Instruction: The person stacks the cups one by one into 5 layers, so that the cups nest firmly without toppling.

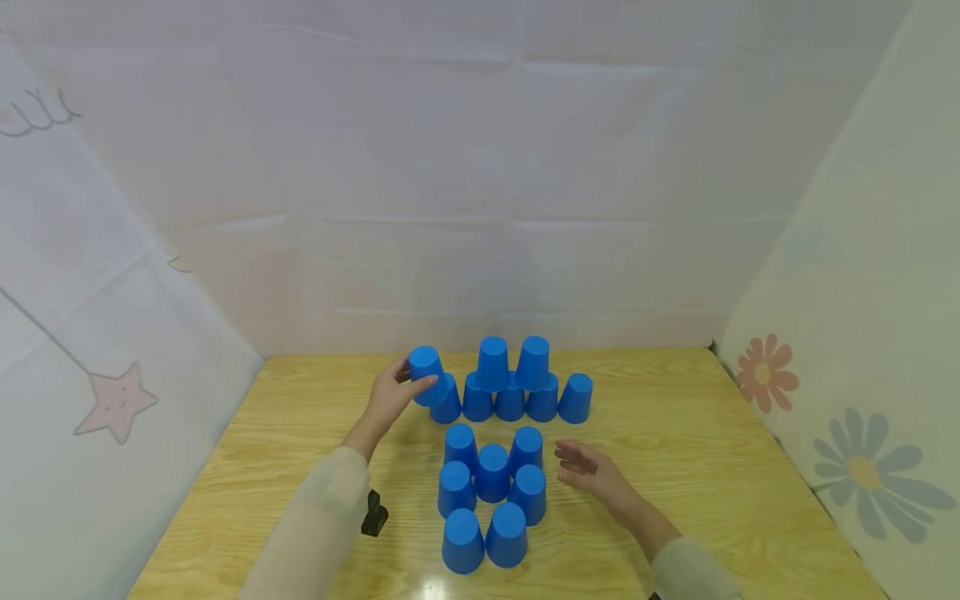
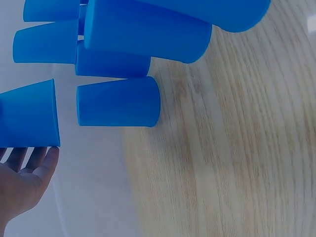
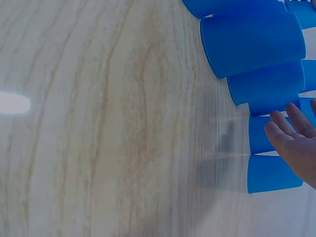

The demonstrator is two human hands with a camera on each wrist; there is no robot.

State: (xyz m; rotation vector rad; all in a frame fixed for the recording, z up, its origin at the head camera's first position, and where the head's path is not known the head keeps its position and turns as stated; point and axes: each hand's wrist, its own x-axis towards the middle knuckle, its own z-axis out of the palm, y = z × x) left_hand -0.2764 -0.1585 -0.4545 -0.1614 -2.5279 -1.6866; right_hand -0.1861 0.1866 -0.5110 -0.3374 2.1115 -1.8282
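Note:
My left hand (image 1: 388,397) grips an upside-down blue cup (image 1: 426,365) by its side, with the thumb across the near face. In the left wrist view that cup (image 2: 29,116) is raised clear of the cup row, its rim facing the table. Below it in the head view is the leftmost cup (image 1: 448,405) of a back row of several inverted blue cups. Two more cups (image 1: 492,363) (image 1: 533,363) stand on that row as a second tier. My right hand (image 1: 596,478), holding nothing, hovers with relaxed fingers to the right of the front cups.
Several inverted blue cups (image 1: 492,473) stand nearer to me, in the middle of the wooden table (image 1: 675,433). A small black object (image 1: 374,513) lies by my left forearm. White cloth walls (image 1: 480,208) rise behind the table and at both sides.

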